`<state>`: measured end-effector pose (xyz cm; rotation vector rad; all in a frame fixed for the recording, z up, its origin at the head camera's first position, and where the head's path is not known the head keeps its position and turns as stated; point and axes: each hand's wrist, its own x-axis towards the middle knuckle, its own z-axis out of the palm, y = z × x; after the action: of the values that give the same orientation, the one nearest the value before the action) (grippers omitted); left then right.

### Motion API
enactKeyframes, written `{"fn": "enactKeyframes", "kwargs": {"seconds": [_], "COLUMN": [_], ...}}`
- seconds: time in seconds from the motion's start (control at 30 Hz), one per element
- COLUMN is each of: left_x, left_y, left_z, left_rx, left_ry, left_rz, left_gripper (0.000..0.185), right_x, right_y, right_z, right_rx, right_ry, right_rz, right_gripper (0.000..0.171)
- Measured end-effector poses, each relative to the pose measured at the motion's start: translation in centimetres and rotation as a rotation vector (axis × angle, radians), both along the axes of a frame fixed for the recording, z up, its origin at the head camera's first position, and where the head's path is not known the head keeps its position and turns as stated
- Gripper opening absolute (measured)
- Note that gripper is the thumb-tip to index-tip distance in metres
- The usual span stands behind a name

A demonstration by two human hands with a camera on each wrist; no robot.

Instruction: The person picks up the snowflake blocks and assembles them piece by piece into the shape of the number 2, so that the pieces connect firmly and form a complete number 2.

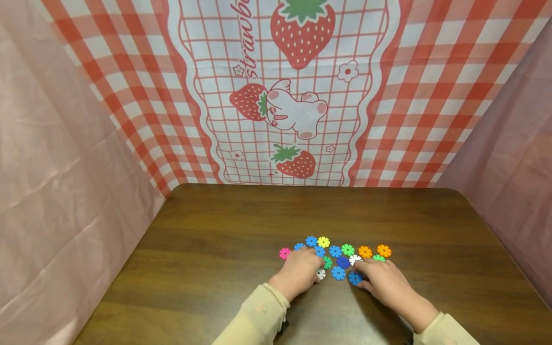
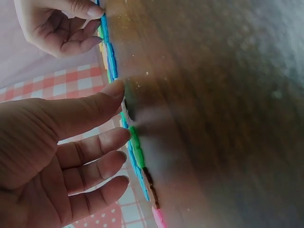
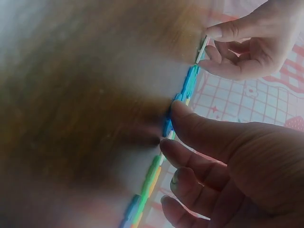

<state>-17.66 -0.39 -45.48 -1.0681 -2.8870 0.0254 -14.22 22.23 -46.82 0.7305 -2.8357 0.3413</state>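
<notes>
Several small, flat interlocking plastic discs with notched rims lie spread on the brown table. My left hand (image 1: 298,270) is at the left of the group, its thumb and a finger at opposite edges of a white disc (image 1: 321,274). On the right, my right hand (image 1: 389,283) pinches a blue disc (image 1: 355,278) between thumb and fingertip. Another white disc (image 1: 355,259) lies right at its fingers. Between the hands are a blue disc (image 1: 338,273), a dark blue disc (image 1: 343,261) and a green disc (image 1: 327,262). Both hands partly cover nearby discs.
A pink disc (image 1: 285,253) lies beyond the left hand, a yellow disc (image 1: 323,242) at the back. Two orange discs, one an orange disc (image 1: 384,250) at far right, lie behind the right hand. The wooden table (image 1: 207,268) ends at a strawberry-printed checked cloth (image 1: 293,110).
</notes>
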Motion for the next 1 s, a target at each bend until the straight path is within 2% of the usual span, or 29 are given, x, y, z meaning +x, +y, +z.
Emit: {"fn": "enactKeyframes", "kwargs": {"seconds": [0.27, 0.4, 0.57, 0.83, 1.0], "left_x": [0.1, 0.1, 0.0, 0.0, 0.1], "left_y": [0.2, 0.3, 0.2, -0.6, -1.2], "left_z": [-0.1, -0.2, -0.3, -0.3, -0.3], "left_rx": [0.005, 0.009, 0.060, 0.224, 0.326], "left_ry": [0.005, -0.016, -0.078, -0.214, -0.271], "left_rz": [0.004, 0.019, 0.035, 0.032, 0.057], "left_gripper": [0.026, 0.035, 0.032, 0.028, 0.013], "right_x": [-0.3, -0.2, -0.1, -0.2, -0.2], "right_y": [-0.2, -0.3, -0.2, -0.2, -0.3], "right_z": [0.2, 0.2, 0.3, 0.2, 0.4], "right_rx": [-0.007, -0.032, -0.065, -0.064, -0.062], "right_ry": [-0.060, -0.078, -0.118, -0.099, -0.120], "right_rz": [0.000, -0.007, -0.016, 0.012, -0.032], "right_gripper": [0.027, 0.027, 0.030, 0.036, 0.030]}}
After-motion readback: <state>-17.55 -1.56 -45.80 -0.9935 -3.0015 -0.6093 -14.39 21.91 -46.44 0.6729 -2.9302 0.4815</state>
